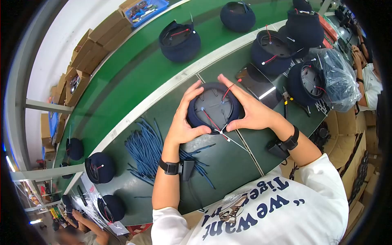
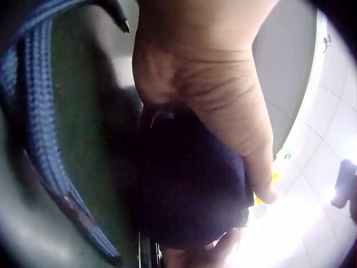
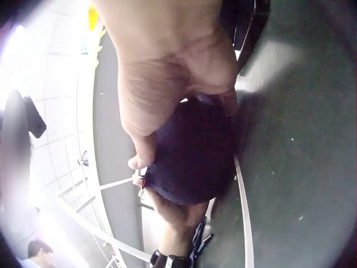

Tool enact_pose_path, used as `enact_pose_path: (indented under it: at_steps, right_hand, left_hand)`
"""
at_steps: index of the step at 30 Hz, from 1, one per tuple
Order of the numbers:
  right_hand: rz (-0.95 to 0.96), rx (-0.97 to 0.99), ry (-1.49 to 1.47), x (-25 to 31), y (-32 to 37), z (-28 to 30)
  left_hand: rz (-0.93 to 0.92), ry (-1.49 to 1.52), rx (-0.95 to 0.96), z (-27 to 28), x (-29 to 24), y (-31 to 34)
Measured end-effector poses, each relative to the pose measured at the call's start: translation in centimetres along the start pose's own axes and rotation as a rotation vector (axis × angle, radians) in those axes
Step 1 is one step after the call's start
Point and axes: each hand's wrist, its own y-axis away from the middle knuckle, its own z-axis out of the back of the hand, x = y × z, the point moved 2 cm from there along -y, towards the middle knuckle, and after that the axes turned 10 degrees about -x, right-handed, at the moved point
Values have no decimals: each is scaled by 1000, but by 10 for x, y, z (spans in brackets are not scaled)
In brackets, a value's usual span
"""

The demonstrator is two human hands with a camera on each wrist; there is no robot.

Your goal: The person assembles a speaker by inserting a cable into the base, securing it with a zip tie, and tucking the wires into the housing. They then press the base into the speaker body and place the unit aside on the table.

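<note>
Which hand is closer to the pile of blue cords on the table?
Left. The left hand grips the round part on the side toward the cords, just beside the pile. The right hand grips the opposite side, farther away.

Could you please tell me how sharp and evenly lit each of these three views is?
Head view: sharp in the middle on the round navy unit, but fisheye bends the belt edge and the corners go black. Left wrist view: left hand close and blurred, glare washing out the lower right. Right wrist view: right hand soft, left side overexposed.
</note>
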Motion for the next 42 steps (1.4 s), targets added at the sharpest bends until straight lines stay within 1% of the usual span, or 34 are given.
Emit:
enact_pose_path:
  at_steps: [2,3,4,6,9,13,16,19,20,23,24,25,27,28,29,31,35,38,40,41,42]
  right_hand:
    - [-37,2,-99,-3,1,-3]
    - [-52,-17,-101,-2,1,-6]
    - [-64,-39,-100,1,1,-9]
    - [-78,-89,-108,6,-1,-16]
    - [-50,-110,31,16,1,-12]
    - [61,-164,312,21,20,-8]
    - [12,-184,344,37,24,-12]
    - [62,-83,686,52,20,-12]
    - [140,-98,715,52,20,-11]
    - [104,-169,426,53,24,3]
    - [0,-320,306,58,31,7]
    - [56,-461,229,65,37,13]
    - [143,-300,353,83,50,16]
    - [162,-256,462,92,51,10]
    - [162,-220,477,88,56,6]
    - [177,-142,511,79,60,0]
    - [186,-142,396,82,61,1]
    - [172,-140,328,79,62,4]
    - [15,-59,153,78,67,13]
    - [-63,-17,66,78,70,19]
    - [-87,17,67,78,71,23]
  left_hand:
    - [51,44,-32,-2,-1,4]
    - [75,66,-47,-4,-3,5]
    - [94,95,-103,-8,-4,5]
    - [45,17,-139,-12,-1,7]
    - [-20,-72,-165,-13,1,7]
    - [-77,-121,-165,-16,-1,7]
    - [-71,-154,-160,-19,-2,8]
    - [-83,-149,-156,-22,-4,7]
    - [-91,-141,-156,-23,-6,7]
    - [-220,-412,-218,-17,-29,4]
    - [-285,-428,-316,-14,-42,4]
    - [-347,-458,-273,-13,-50,6]
    - [-472,-517,-183,-9,-62,8]
    - [-475,-536,-93,-15,-70,7]
    - [-449,-537,-17,-21,-80,5]
    - [-460,-568,60,-29,-70,11]
    - [-440,-511,-10,-36,-74,14]
    - [-497,-526,-2,-41,-67,16]
    - [-514,-583,-17,-37,-62,15]
    - [-481,-592,-39,-35,-59,18]
    - [-499,-591,-22,-35,-56,19]
